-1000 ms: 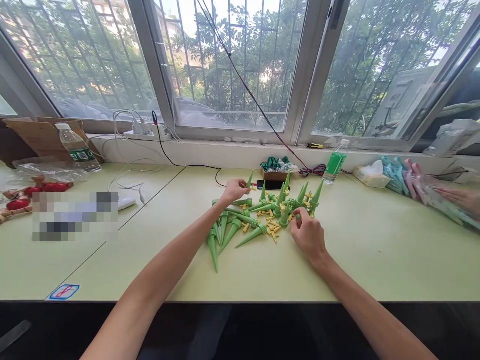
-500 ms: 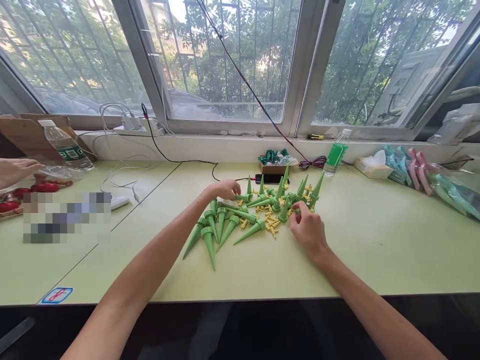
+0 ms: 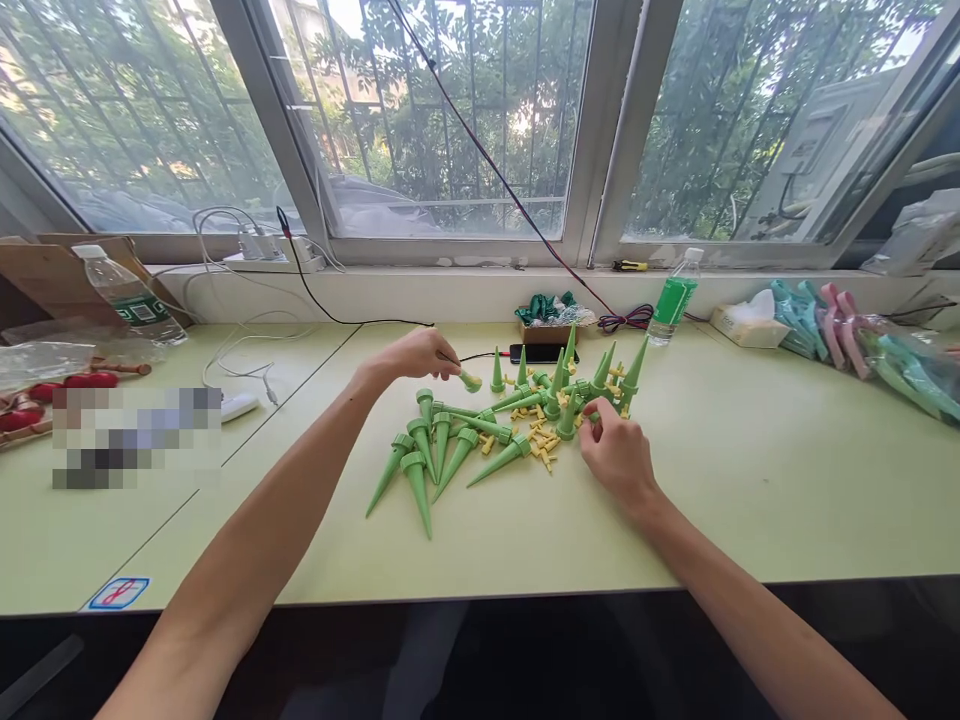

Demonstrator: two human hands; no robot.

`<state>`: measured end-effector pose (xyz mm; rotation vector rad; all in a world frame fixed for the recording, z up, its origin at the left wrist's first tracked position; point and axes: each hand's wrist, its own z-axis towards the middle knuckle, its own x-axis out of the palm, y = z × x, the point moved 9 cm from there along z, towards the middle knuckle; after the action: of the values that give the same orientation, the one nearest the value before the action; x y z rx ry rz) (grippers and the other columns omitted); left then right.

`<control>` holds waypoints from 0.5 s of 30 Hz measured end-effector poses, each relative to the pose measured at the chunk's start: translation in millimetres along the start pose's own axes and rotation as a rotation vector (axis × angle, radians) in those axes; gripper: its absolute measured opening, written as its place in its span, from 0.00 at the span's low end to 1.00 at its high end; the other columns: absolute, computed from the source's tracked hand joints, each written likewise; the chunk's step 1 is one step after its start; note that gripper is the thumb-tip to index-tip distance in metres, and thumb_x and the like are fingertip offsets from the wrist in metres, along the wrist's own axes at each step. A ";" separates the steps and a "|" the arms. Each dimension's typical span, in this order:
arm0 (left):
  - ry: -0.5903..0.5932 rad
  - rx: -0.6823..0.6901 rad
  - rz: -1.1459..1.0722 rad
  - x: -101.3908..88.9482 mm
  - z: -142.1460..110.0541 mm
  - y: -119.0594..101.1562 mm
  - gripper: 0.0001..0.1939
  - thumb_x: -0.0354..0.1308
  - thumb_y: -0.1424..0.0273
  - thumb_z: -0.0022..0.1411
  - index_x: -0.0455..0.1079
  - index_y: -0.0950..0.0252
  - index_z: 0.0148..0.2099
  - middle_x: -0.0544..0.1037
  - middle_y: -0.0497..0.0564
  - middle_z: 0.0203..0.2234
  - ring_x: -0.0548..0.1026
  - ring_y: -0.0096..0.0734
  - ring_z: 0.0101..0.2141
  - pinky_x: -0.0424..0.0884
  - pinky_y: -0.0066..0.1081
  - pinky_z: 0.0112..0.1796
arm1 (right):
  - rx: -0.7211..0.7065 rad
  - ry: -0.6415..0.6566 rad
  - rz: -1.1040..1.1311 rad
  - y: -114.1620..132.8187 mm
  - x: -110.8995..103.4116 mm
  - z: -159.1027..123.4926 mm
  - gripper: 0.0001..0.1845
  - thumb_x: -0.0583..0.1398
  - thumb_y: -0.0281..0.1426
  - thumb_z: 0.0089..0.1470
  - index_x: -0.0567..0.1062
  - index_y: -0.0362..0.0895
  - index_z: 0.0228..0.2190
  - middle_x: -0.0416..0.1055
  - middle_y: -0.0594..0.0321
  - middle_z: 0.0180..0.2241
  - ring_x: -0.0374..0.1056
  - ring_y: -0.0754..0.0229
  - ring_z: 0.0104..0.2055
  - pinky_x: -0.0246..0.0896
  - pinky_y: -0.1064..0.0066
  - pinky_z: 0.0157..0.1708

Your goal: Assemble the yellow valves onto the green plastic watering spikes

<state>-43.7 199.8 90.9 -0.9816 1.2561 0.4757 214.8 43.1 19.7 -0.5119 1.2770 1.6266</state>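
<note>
My left hand (image 3: 421, 354) is closed round a green watering spike (image 3: 471, 382), lifted just above the pile's left back side. Its wide collar end points right and down, and the rest is hidden by the fingers. My right hand (image 3: 619, 452) rests at the pile's right edge with fingers curled together. What its fingertips hold, if anything, is hidden. Between the hands lie several loose green spikes (image 3: 501, 462), some standing point up, others lying flat. Small yellow valve pieces (image 3: 541, 440) are scattered among them.
Behind the pile are a phone (image 3: 536, 354) with a cable and a small box (image 3: 556, 330). A water bottle (image 3: 675, 298), tissue pack (image 3: 750, 322) and bagged hangers (image 3: 832, 325) stand back right. At left are another bottle (image 3: 135, 298), white cables and red-and-wood items (image 3: 90, 380).
My left hand has moved left and up from the pile with a green watering spike in it. My right hand has stayed put. Another person's hand at the far left is gone from view.
</note>
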 end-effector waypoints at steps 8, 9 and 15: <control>-0.117 0.001 0.003 14.5 16.7 -5.1 0.09 0.61 0.67 0.56 0.78 0.66 0.29 0.80 0.50 0.21 0.74 0.27 0.23 0.66 0.25 0.27 | -0.028 -0.075 0.057 -1.1 -3.9 -0.3 0.09 0.52 0.31 0.57 0.71 0.45 0.37 0.64 0.69 0.18 0.59 0.62 0.21 0.48 0.72 0.25; -0.101 -0.007 -0.038 20.5 19.8 -5.1 0.09 0.60 0.66 0.56 0.77 0.66 0.30 0.80 0.50 0.22 0.75 0.27 0.23 0.66 0.26 0.27 | -0.034 -0.087 0.064 -1.2 -4.7 -0.5 0.09 0.52 0.31 0.57 0.71 0.45 0.37 0.63 0.69 0.17 0.59 0.62 0.21 0.48 0.72 0.25; -0.082 -0.023 -0.156 28.5 18.5 -4.2 0.13 0.62 0.61 0.54 0.76 0.66 0.34 0.81 0.51 0.25 0.75 0.30 0.25 0.68 0.28 0.28 | -0.092 -0.190 0.119 -0.6 -11.7 -2.8 0.07 0.53 0.31 0.56 0.71 0.45 0.35 0.57 0.72 0.15 0.56 0.63 0.18 0.50 0.72 0.24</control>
<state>-21.8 207.1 65.7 -1.0602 1.0936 0.4055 219.8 35.6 27.6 -0.3328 1.1139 1.7941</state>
